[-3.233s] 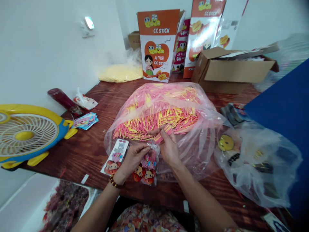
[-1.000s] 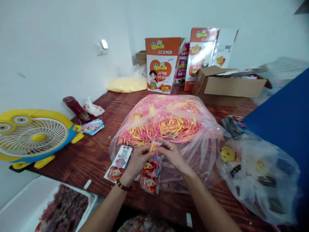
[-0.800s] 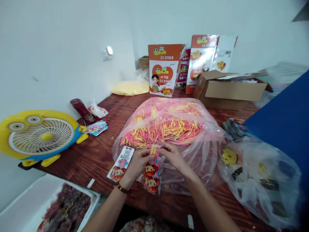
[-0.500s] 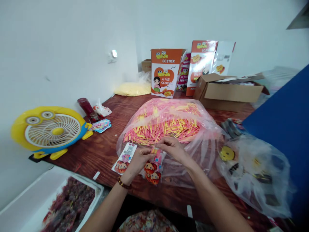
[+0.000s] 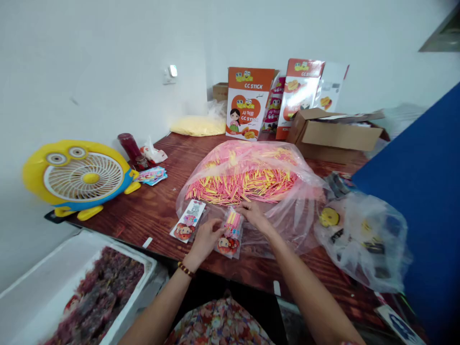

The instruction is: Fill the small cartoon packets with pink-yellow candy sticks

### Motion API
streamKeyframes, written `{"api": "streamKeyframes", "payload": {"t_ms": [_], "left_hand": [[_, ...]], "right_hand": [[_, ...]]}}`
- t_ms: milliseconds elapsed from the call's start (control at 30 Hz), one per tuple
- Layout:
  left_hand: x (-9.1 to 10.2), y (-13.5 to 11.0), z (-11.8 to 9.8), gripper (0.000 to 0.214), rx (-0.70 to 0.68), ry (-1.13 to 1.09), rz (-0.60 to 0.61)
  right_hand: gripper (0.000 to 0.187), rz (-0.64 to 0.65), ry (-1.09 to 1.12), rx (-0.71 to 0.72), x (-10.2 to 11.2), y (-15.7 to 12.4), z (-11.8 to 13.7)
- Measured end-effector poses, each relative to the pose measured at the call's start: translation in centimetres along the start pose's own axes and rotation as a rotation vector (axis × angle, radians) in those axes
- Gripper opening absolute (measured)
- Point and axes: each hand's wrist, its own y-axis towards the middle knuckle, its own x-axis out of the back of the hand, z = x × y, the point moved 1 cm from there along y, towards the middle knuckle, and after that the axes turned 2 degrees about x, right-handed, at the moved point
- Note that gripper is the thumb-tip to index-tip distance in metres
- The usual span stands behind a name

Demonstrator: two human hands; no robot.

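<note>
A small clear packet (image 5: pixel 230 233) with cartoon faces and pink and yellow sticks inside lies flat on the wooden table (image 5: pixel 154 215). My left hand (image 5: pixel 206 237) has its fingers curled at the packet's left edge and holds it. My right hand (image 5: pixel 254 215) is bent over the packet's top end, fingertips pinched at the stick tips. Just behind them lies a big clear bag (image 5: pixel 247 177) full of loose pink and yellow sticks. An empty printed packet (image 5: pixel 189 225) lies to the left of my left hand.
A yellow cartoon fan (image 5: pixel 81 175) stands at the left, with a red bottle (image 5: pixel 129 146) and more packets (image 5: pixel 153 175) beside it. CC STICK boxes (image 5: pixel 246 103) and a brown carton (image 5: pixel 334 134) stand at the back. A clear bag (image 5: pixel 362 239) of toys lies right, and a white tub (image 5: pixel 43 278) sits below left.
The packet was held upright between both hands while sticks went in; now it lies flat on the table. The view has swung a little to the left and pulled back.
</note>
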Motion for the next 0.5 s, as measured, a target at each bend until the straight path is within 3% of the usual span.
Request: {"api": "streamKeyframes", "payload": {"t_ms": [200,367,500], "left_hand": [[-2.2,1.0,0.7,0.047,-0.010,0.182,0.008],[-2.3,1.7,0.9,0.044,0.010,0.278,0.045],[-1.9,1.9,1.0,0.038,-0.019,0.316,0.068]], "right_hand": [[0.020,-0.216,-0.225,0.009,0.7,-2.2,-2.3],[0.019,-0.126,-0.104,-0.052,1.0,-5.9,-3.6],[0.023,-0.184,-0.060,-0.065,0.3,-8.5,-4.3]]}}
